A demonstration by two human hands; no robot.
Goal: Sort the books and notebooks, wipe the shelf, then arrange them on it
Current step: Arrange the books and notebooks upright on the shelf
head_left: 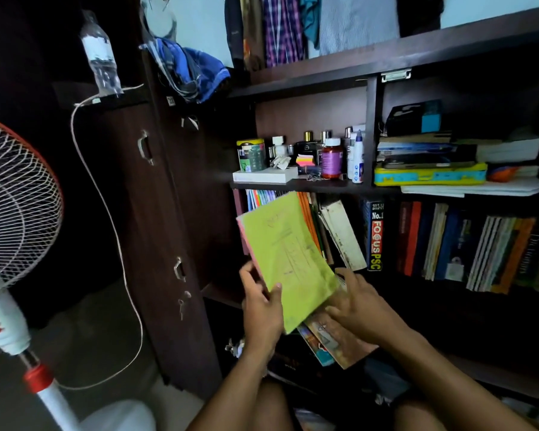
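A lime-green notebook [290, 259] with a pink one behind it is tilted in front of the lower shelf [417, 283]. My left hand [262, 303] grips its lower left edge, thumb on the cover. My right hand [360, 303] lies with spread fingers at the notebook's lower right corner and on the picture-covered books [339, 346] underneath. Thin colourful notebooks [262, 197] stand at the shelf's left end. Thick books [455, 244] fill the row to the right, among them one with "FOCUS PSC" [375, 236] on its spine.
The upper shelf [308, 184] carries bottles, a tin, sticky notes and a white box; to its right lies a stack of books and a blue-yellow case [430, 175]. A dark wardrobe door [168, 213] stands left. A pedestal fan [13, 219] is at the far left.
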